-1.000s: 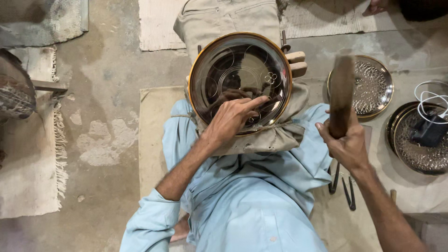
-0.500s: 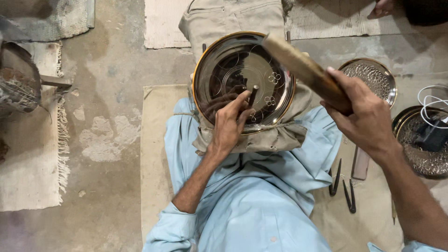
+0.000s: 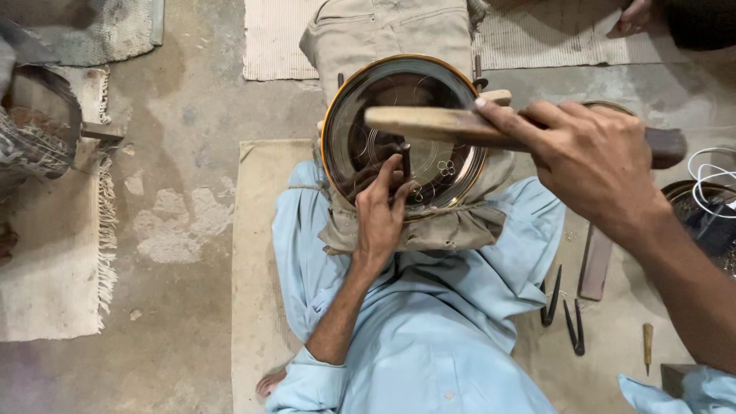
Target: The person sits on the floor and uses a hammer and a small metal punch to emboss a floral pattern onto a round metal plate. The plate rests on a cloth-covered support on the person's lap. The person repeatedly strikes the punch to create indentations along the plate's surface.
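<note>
A round metal plate [image 3: 368,100] with a brass rim and engraved flower patterns rests on a beige cloth-covered support between my knees. My left hand [image 3: 379,218] holds a small dark chisel [image 3: 405,159] upright on the plate's surface. My right hand [image 3: 586,165] grips a wooden mallet [image 3: 429,123], held level across the plate just above the chisel's top. My light blue clothing fills the lower middle of the view.
Dark metal punches [image 3: 563,314] and a flat bar [image 3: 594,264] lie on the mat at right, with a small wooden-handled awl [image 3: 648,345]. Another engraved dish [image 3: 705,222] and a white cord [image 3: 713,172] sit far right. Rugs and a woven basket [image 3: 38,130] lie left. Another person's hand [image 3: 632,17] shows top right.
My right hand swung the mallet from upright at the right down and leftward over the plate. My left hand shifted the chisel slightly on the plate.
</note>
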